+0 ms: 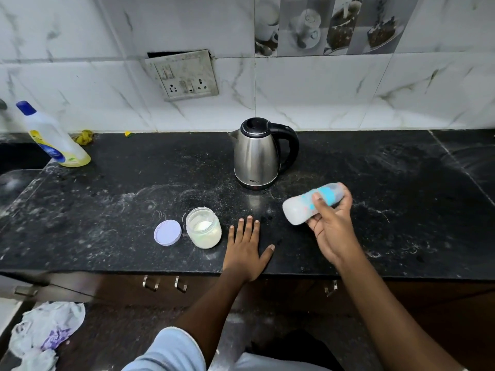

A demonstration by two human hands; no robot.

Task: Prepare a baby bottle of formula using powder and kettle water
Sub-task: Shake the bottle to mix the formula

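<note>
My right hand grips a baby bottle with a blue collar, held tilted on its side above the black counter; the bottle looks blurred. My left hand lies flat on the counter with fingers spread, holding nothing. Just left of it stands an open glass jar of white formula powder, its pale purple lid lying beside it. A steel electric kettle with a black handle and closed lid stands behind, near the wall.
A tilted bottle of yellow cleaning liquid stands at the counter's left end by the sink. A socket plate is on the tiled wall. Crumpled plastic bags lie on the floor at lower left. Drawer handles sit below the counter edge.
</note>
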